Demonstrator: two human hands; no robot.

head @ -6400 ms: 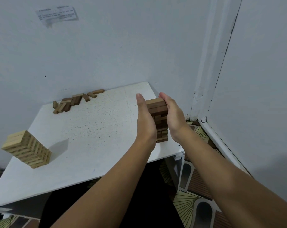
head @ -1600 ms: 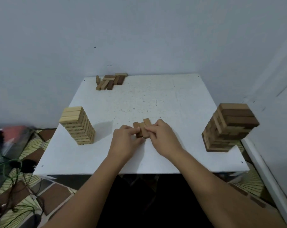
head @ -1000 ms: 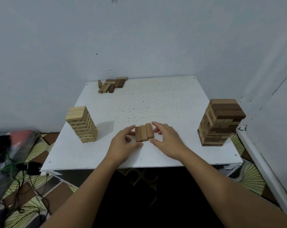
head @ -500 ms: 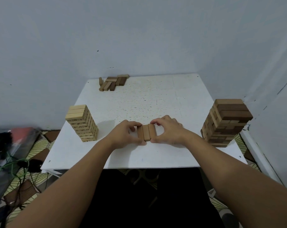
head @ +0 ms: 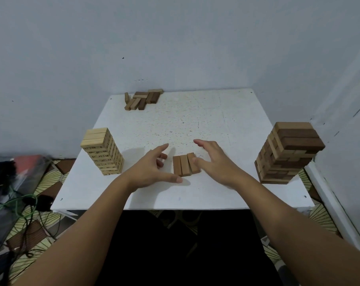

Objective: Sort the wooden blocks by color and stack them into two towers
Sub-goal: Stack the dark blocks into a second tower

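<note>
Three brown blocks (head: 186, 164) lay side by side, touching, flat on the white table (head: 205, 118) near its front edge. Left hand (head: 152, 168) and right hand (head: 214, 159) flanked the row, fingers spread and relaxed, gripping nothing; right thumb seemed to touch the row's right side. Light tower (head: 102, 150) stood at left, dark tower (head: 288, 153) at right, loose dark blocks (head: 143, 99) at the far edge. Step in hand, likely: squaring a layer. Next move calls for pinching the three together and setting them crosswise on the dark tower, gently, since it looked uneven.
</note>
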